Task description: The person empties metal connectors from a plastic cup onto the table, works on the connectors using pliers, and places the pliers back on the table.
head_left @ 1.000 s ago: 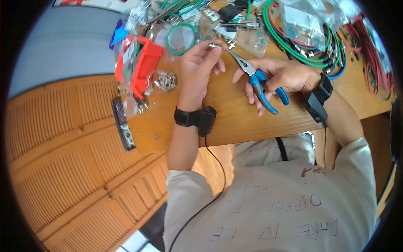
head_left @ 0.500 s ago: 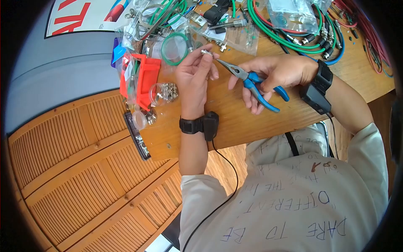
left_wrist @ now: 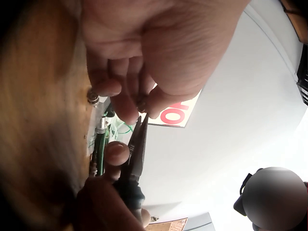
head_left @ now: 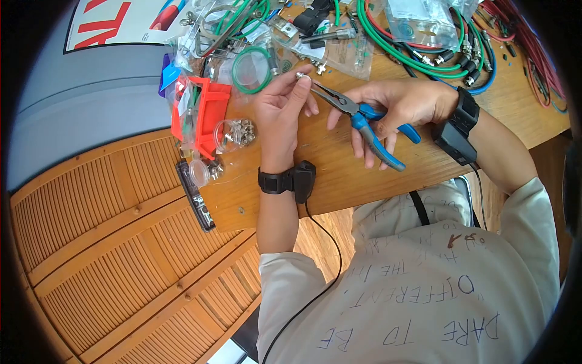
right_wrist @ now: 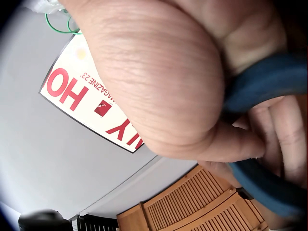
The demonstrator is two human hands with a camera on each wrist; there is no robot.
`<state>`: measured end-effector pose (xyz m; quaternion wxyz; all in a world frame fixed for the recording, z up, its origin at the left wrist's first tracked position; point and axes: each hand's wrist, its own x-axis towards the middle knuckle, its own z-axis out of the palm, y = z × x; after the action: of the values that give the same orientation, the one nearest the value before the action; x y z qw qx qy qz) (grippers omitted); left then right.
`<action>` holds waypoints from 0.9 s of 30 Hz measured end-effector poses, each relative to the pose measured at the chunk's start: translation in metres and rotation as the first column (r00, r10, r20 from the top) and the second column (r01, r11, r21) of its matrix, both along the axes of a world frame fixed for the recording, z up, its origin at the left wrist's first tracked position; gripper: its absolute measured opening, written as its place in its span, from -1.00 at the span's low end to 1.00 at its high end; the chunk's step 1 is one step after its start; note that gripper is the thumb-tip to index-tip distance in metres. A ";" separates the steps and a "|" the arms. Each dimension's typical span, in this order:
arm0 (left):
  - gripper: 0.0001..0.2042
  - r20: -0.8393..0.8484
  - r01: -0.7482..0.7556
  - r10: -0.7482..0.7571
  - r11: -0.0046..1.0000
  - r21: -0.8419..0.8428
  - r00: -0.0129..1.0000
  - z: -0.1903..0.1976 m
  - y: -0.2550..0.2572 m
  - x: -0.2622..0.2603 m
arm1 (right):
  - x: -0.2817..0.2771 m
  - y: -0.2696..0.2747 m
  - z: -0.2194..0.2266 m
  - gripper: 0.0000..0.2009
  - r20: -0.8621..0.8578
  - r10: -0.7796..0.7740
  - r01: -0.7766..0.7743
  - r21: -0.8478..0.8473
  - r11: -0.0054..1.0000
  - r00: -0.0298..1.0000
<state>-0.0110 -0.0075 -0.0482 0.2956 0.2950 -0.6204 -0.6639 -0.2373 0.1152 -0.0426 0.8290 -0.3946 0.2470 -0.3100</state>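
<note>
Between thumb and fingertips, my left hand (head_left: 279,115) pinches a small silver metal connector (head_left: 299,75), mostly covered by the fingers. My right hand (head_left: 412,106) holds blue-handled needle-nose pliers (head_left: 347,105), with the thumb at one handle and fingers about the other. Their tips point left, right at the connector beside the left thumb. In the left wrist view the plier tips (left_wrist: 140,126) stand slightly parted just below the pinching fingertips. The right wrist view shows the blue handles (right_wrist: 269,79) spread apart in the right hand.
A clear jar of small metal parts (head_left: 242,133) lies left of my left hand, near a red plastic bin (head_left: 213,112). Plastic bags (head_left: 357,57) and a green ring (head_left: 251,71) lie behind the hands. Coiled cables (head_left: 388,51) with metal connectors fill the back right.
The head view has shifted, bringing the wall poster into sight. The plier jaws have parted slightly and the handles have spread. My left hand keeps its pinch on the connector.
</note>
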 end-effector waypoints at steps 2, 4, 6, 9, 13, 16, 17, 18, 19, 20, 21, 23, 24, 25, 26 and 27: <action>-0.70 -0.039 0.008 -0.007 1.000 0.029 0.999 0.000 0.000 0.000 | 0.001 -0.001 -0.003 -0.37 0.005 0.003 -0.003 0.000 1.000 1.000; -0.68 -0.026 0.017 -0.016 0.999 0.029 1.000 0.002 0.000 0.001 | 0.003 -0.001 -0.007 -0.39 0.027 -0.013 0.013 0.021 1.000 1.000; -0.65 -0.012 0.026 -0.025 0.999 0.029 1.000 0.002 0.000 0.002 | 0.004 -0.001 -0.007 -0.41 0.020 -0.012 0.012 0.012 1.000 1.000; -0.67 0.000 0.048 -0.048 0.999 0.010 0.999 0.001 0.000 0.002 | 0.003 -0.001 -0.008 -0.43 0.015 -0.008 0.008 0.017 1.000 1.000; -0.68 0.032 0.057 -0.057 0.998 0.001 0.998 0.002 0.001 0.001 | 0.003 -0.001 -0.007 -0.45 0.007 -0.004 0.004 0.031 1.000 1.000; -0.68 0.037 0.054 -0.053 0.998 -0.014 0.998 0.002 0.001 0.000 | 0.002 -0.001 -0.008 -0.46 -0.001 -0.012 0.012 0.024 1.000 1.000; -0.68 0.039 0.054 -0.053 0.998 -0.027 0.998 0.001 0.000 0.001 | 0.002 -0.001 -0.007 -0.46 -0.002 -0.011 0.011 0.024 1.000 1.000; -0.68 0.038 0.054 -0.053 0.998 -0.027 0.998 0.000 0.000 0.001 | 0.001 -0.001 -0.006 -0.46 -0.004 -0.020 0.020 0.029 0.999 1.000; -0.66 0.034 0.060 -0.059 0.998 -0.027 0.998 0.000 -0.001 0.002 | 0.001 -0.001 -0.005 -0.47 -0.006 -0.029 0.029 0.034 0.999 1.000; -0.65 0.031 0.067 -0.066 0.997 -0.026 0.997 -0.001 -0.001 0.002 | 0.001 -0.001 -0.006 -0.47 -0.006 -0.029 0.029 0.034 0.999 1.000; -0.65 0.030 0.067 -0.066 0.997 -0.027 0.997 0.000 -0.001 0.001 | 0.002 -0.001 -0.008 -0.46 0.006 -0.039 0.039 0.033 0.999 0.999; -0.64 -0.073 0.006 -0.003 0.999 0.046 0.997 0.001 0.001 -0.002 | 0.002 -0.001 -0.009 -0.46 0.018 -0.050 0.050 0.032 0.998 0.999; -0.64 -0.073 0.007 -0.004 0.999 0.045 0.997 0.000 0.000 -0.001 | 0.003 0.000 -0.008 -0.45 0.026 -0.058 0.057 0.030 0.998 0.998; -0.64 -0.082 0.007 -0.003 0.999 0.048 0.997 -0.003 -0.002 0.001 | 0.002 -0.001 -0.008 -0.44 0.034 -0.065 0.064 0.028 0.998 0.997; -0.64 -0.090 0.007 -0.002 0.999 0.050 0.996 -0.004 -0.002 0.002 | 0.002 -0.001 -0.008 -0.44 0.034 -0.065 0.064 0.028 0.998 0.997; -0.64 -0.090 0.007 -0.003 0.999 0.050 0.996 -0.003 -0.003 0.002 | 0.002 -0.001 -0.009 -0.43 0.041 -0.059 0.057 0.038 0.998 0.997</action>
<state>-0.0092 -0.0103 -0.0517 0.3142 0.2705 -0.5903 -0.6925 -0.2350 0.1143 -0.0512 0.8318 -0.3653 0.2465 -0.3376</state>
